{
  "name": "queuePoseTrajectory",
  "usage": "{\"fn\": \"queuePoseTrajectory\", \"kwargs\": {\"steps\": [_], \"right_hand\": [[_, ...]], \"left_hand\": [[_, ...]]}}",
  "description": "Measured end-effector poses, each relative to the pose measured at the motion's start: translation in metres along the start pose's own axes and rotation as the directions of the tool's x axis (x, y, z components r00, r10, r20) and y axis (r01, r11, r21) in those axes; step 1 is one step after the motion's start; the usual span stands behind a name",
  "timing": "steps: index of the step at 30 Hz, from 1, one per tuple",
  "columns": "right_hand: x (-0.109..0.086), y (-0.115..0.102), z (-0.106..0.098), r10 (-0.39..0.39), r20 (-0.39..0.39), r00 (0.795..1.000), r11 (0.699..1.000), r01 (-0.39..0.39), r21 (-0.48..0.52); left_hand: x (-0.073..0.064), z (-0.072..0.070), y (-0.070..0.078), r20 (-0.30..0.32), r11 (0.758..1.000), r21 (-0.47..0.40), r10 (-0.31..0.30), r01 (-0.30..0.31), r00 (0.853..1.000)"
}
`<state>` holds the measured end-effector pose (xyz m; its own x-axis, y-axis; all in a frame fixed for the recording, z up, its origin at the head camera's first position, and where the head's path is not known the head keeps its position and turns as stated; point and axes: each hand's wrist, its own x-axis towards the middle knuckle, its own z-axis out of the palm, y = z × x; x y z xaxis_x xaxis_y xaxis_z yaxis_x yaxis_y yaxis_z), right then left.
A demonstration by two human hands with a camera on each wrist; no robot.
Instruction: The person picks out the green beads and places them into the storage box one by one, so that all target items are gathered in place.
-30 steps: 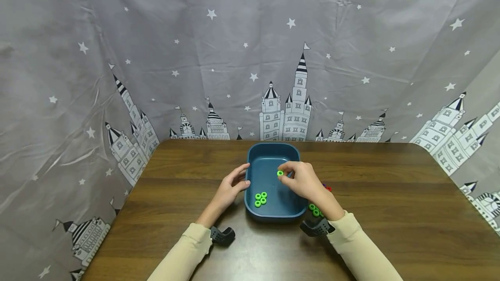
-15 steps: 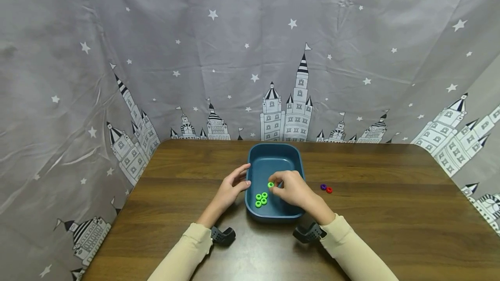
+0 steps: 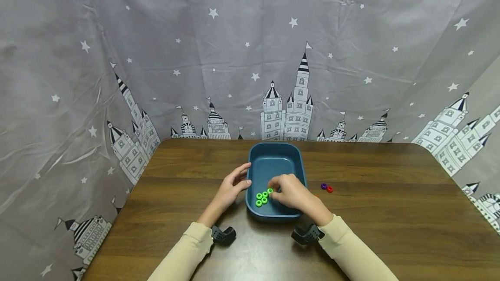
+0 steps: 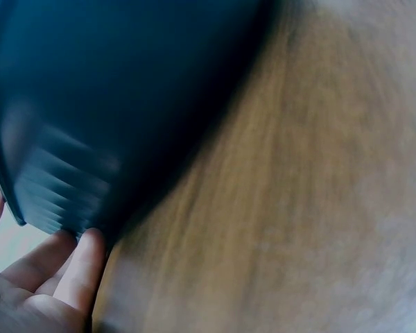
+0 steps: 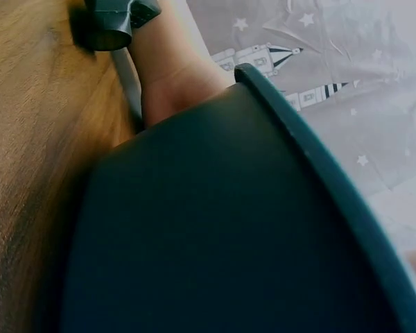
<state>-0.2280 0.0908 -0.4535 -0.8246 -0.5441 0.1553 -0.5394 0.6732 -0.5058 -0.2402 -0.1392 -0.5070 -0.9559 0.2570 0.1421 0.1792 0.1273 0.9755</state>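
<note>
A blue rectangular bin (image 3: 269, 166) stands on the table, with several small green rings (image 3: 264, 200) grouped on its floor at the near left. My left hand (image 3: 231, 187) rests against the bin's left side, thumb and fingers apart. In the left wrist view its fingers (image 4: 87, 267) touch the ribbed outer wall. Inside the bin, my right hand (image 3: 290, 192) pinches another green ring (image 3: 270, 191) between thumb and fingertips, low and right beside the group. The right wrist view shows mostly the bin's outer wall (image 5: 194, 222), which hides that hand's fingers.
To the right of the bin, a purple ring (image 3: 324, 186) and a red ring (image 3: 330, 189) lie side by side on the wooden table (image 3: 390, 211). My right forearm covers part of the table there, with bits of orange and red peeking out. A grey castle-print curtain (image 3: 218, 77) hangs behind.
My right hand has moved left and toward me inside the bin, lowering its green ring beside the others. The purple and red rings have come into fuller view. My left hand stays put.
</note>
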Motion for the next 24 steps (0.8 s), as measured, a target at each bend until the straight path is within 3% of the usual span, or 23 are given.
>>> {"fn": "queuePoseTrajectory", "kwargs": {"steps": [16,24], "right_hand": [[-0.0006,-0.0026,0.0044,0.074,0.074,0.994,0.995,-0.069,-0.077],[-0.0004,-0.0032,0.0066,0.074,0.084,0.994,0.992,-0.065,-0.107]], "left_hand": [[-0.0005,0.0004,0.0011,-0.005,1.0,0.006,0.002,-0.002,1.0],[-0.0002,0.0001,0.0008,-0.005,1.0,0.005,0.0,0.0,1.0]]}}
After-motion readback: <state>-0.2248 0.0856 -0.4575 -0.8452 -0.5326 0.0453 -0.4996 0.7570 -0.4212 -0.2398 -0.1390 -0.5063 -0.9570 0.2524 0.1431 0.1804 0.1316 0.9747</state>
